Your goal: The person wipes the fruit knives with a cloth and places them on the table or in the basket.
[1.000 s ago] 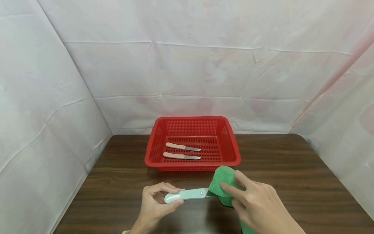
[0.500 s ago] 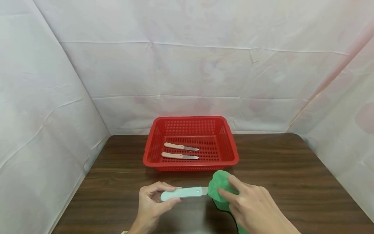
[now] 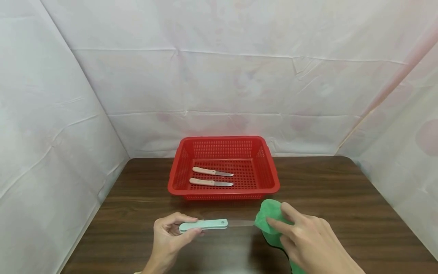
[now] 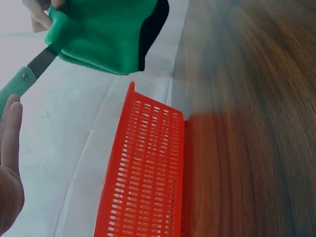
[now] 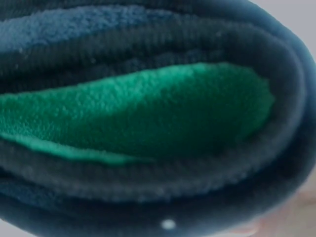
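Observation:
My left hand (image 3: 171, 234) pinches the mint-green handle of a folding knife (image 3: 205, 224) between thumb and fingers. Its blade points right, and the tip end goes into a green cloth (image 3: 272, 217). Fingers of my right hand (image 3: 304, 232) pinch that cloth around the blade. In the left wrist view, the knife (image 4: 24, 76) meets a fold of the cloth (image 4: 108, 39), which has a black edging. Folded cloth (image 5: 148, 108) with dark edging fills most of the right wrist view.
Behind the hands stands a red plastic basket (image 3: 224, 192). Two knives with pale handles, an upper knife (image 3: 204, 171) and a lower knife (image 3: 202, 182), lie in it. The brown wooden table (image 3: 325, 182) ends at a white curtain (image 3: 219, 83).
My left hand with the knife has moved left. The cloth in my right hand first shifted slightly left, then right along the blade, so more of the blade shows now.

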Tool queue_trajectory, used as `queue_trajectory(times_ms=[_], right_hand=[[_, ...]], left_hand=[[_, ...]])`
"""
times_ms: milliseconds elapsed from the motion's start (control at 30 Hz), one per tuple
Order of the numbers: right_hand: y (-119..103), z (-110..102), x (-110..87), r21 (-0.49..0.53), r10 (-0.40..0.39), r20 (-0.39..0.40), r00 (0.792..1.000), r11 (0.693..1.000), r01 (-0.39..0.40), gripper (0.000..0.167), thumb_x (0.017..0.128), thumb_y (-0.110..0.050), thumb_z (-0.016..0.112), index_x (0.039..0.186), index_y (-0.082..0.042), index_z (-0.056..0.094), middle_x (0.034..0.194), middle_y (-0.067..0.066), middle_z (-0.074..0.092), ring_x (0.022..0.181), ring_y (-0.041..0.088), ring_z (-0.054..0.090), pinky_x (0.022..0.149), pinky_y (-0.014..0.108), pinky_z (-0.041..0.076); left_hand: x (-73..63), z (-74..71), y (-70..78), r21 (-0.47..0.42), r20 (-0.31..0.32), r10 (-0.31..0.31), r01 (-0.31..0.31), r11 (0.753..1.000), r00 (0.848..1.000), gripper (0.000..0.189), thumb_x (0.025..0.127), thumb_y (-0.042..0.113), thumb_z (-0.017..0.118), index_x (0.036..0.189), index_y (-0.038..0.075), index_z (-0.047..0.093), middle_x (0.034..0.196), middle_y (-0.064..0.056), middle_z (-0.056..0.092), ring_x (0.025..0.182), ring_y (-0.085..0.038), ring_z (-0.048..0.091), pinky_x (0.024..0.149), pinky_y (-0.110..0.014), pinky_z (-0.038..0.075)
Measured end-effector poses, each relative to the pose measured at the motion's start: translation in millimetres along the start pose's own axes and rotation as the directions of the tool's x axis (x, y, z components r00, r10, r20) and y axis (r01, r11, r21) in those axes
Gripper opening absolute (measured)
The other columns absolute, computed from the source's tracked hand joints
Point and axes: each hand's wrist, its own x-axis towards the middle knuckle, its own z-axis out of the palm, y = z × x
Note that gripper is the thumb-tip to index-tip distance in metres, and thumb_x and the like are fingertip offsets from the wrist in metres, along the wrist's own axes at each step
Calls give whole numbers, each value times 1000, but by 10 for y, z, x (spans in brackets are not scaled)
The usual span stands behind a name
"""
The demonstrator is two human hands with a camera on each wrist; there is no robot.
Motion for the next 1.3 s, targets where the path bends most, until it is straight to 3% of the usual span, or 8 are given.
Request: queue_trajectory(times_ms=[67, 333, 467, 600, 800, 967, 1233, 1300], right_hand=[[3, -5, -7, 4, 7, 0, 1000, 1000, -7, 39, 60, -1, 63, 93, -17, 75, 88, -7, 45, 51, -6, 12, 42, 7, 12], [22, -12, -29, 16, 29, -29, 999, 999, -28, 40, 58, 0, 62, 92, -17, 76, 84, -10, 41, 52, -7, 12, 43, 6, 11], [38, -4, -39, 19, 21, -56, 998, 1000, -20, 37, 82, -11, 40, 91, -18, 75, 82, -11, 39, 53, -7, 11, 43, 7, 10], [46, 10, -47, 24, 16, -73, 997, 1000, -14, 55, 87, -22, 21, 91, -18, 75, 81, -11, 37, 53, -7, 11, 43, 6, 10], [63, 23, -65, 45, 14, -83, 996, 999, -11, 49, 84, -18, 27, 91, -17, 75, 80, -12, 36, 54, -8, 12, 43, 7, 10], [75, 26, -80, 63, 23, -79, 997, 998, -18, 36, 71, -6, 47, 91, -16, 76, 80, -12, 35, 54, -8, 12, 43, 6, 10], [77, -10, -69, 54, 59, -79, 995, 997, -54, 40, 60, -1, 60, 92, -18, 75, 85, -11, 39, 53, -9, 13, 42, 6, 11], [81, -18, -61, 54, 59, -81, 995, 997, -55, 35, 68, -5, 55, 94, -18, 75, 86, -10, 40, 53, -9, 13, 43, 6, 11]], left_hand=[[0, 0, -10, 15, 13, 0, 0, 1000, 1000, 26, 78, -27, 55, 98, -13, 64, 87, -27, 68, 70, -33, 69, 58, -49, 53], [-1, 7, -11, 118, -54, -107, 113, 987, 993, 11, 87, -17, 53, 91, -13, 63, 79, -25, 68, 62, -35, 68, 53, -49, 53], [4, 3, -9, 102, -57, -112, 118, 988, 992, 12, 88, -17, 52, 94, -14, 62, 83, -27, 67, 64, -36, 68, 54, -49, 53], [1, -4, -13, 103, -63, -114, 120, 987, 991, 15, 88, -17, 52, 98, -13, 62, 85, -27, 68, 64, -36, 68, 54, -48, 53], [18, -40, -18, 80, 6, -118, 117, 990, 993, 19, 88, -18, 51, 103, -15, 62, 99, -31, 65, 66, -37, 68, 55, -49, 53], [11, -77, -18, 6, 63, -184, 184, 983, 981, 23, 84, -19, 56, 106, -16, 60, 107, -29, 64, 73, -40, 68, 61, -49, 53], [-2, -102, -15, -50, 51, -262, 265, 963, 964, 31, 79, -19, 63, 109, -17, 59, 108, -33, 62, 77, -41, 67, 64, -49, 53], [-2, -104, -22, -40, 42, -256, 258, 965, 966, 30, 79, -19, 63, 108, -18, 58, 105, -33, 62, 76, -38, 68, 64, -49, 53]])
